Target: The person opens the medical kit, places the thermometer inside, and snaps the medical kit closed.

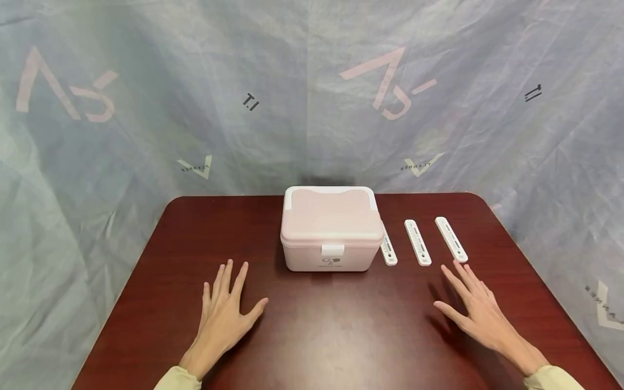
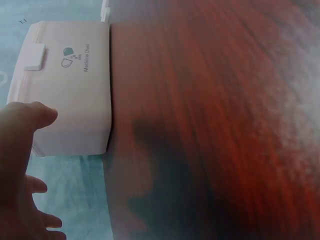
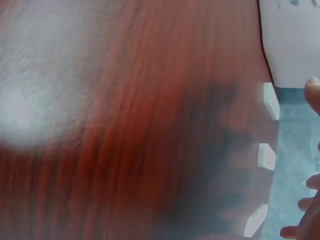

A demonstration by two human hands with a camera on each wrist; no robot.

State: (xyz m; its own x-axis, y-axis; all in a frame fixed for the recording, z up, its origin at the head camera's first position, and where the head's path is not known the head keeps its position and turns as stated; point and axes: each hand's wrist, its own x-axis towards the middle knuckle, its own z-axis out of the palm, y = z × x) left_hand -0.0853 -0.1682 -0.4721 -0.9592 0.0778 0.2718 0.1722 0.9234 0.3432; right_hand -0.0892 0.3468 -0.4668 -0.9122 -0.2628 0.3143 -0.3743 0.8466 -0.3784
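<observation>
Grip: none on either side, with fingers spread and thumbs held out on both left hand [image 1: 221,317] and right hand [image 1: 480,314], pinching nothing. Shadow [image 3: 205,145] cast below right hand, apparently raised off the table [image 1: 317,330]; clearance under left hand not determinable. Nearest to right hand: outermost strip [image 1: 451,239], white, near end just by the fingertips, contact not confirmed. Next inward, middle strip [image 1: 417,242], lying well apart from it, then inner strip [image 1: 389,249], partly hidden by medicine chest [image 1: 331,230]. As to strips, judged light, stiff and thin, probably smooth plastic with dark markings on the face, hence possibly fragile if bent or dropped. Best pinched across the long edges near mid-length, off the marked face; liable to skid if pressed at one end. As to medicine chest, standing upright beyond and between both hands, toward the far side of the table, with pale pink lid [image 1: 331,208] down and white latch [image 1: 333,250] at front centre. Judged rigid and bulky, of moderate weight, contents unknown; smooth walls likely slippery to dry skin. Best taken by both side walls, low on the body rather than by lid, with latch reachable by thumb or fingertip from the front. Behind, backdrop [image 1: 273,135], grey, creased and printed.
</observation>
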